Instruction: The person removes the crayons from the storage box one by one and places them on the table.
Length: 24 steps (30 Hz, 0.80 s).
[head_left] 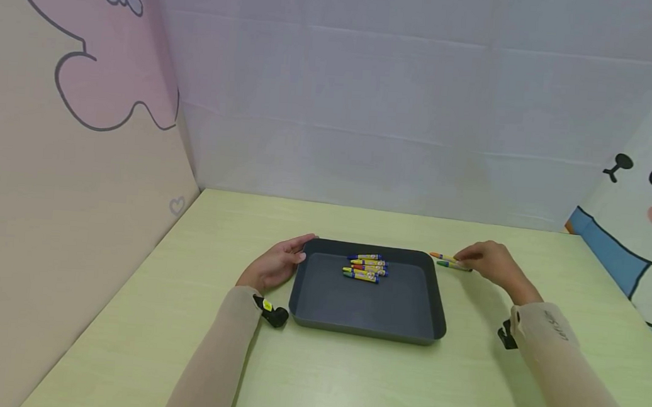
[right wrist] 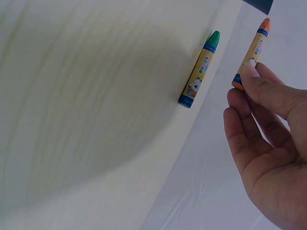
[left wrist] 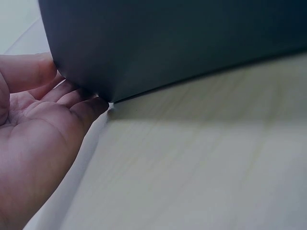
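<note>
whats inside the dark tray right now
A cluster of crayons lies in the far half of the tray, with blue, yellow, reddish and green tips showing. They are bunched closely, so the patch of tray floor beneath them is covered and cannot be seen.

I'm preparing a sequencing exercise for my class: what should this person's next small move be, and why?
Probably carry the orange crayon over the tray and lower it beside the crayons lying there. The fingers of the right hand pinch it outside the tray, while the left hand holds a tray corner, likely steadying it.
</note>
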Tool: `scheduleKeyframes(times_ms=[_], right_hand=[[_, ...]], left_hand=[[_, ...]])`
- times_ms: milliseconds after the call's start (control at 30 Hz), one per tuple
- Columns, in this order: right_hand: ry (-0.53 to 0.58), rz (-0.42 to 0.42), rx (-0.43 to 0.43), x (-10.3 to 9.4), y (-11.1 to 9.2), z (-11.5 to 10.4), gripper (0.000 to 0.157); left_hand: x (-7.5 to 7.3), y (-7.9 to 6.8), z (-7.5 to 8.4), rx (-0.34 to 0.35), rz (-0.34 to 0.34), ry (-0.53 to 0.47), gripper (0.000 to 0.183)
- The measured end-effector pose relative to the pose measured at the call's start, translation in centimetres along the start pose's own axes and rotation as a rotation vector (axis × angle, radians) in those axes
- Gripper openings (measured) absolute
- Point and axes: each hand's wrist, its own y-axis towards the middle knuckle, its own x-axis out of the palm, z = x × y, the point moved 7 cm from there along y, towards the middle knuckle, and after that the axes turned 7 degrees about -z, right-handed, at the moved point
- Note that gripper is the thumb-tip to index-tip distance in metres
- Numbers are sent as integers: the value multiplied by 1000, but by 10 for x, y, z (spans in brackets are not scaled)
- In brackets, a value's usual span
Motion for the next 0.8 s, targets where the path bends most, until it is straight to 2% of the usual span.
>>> scheduleKeyframes(times_ms=[800], right_hand=[[-32,3,-7,13,-4,26,16]], left_hand=[[0,2,0,6,0,-12,59]])
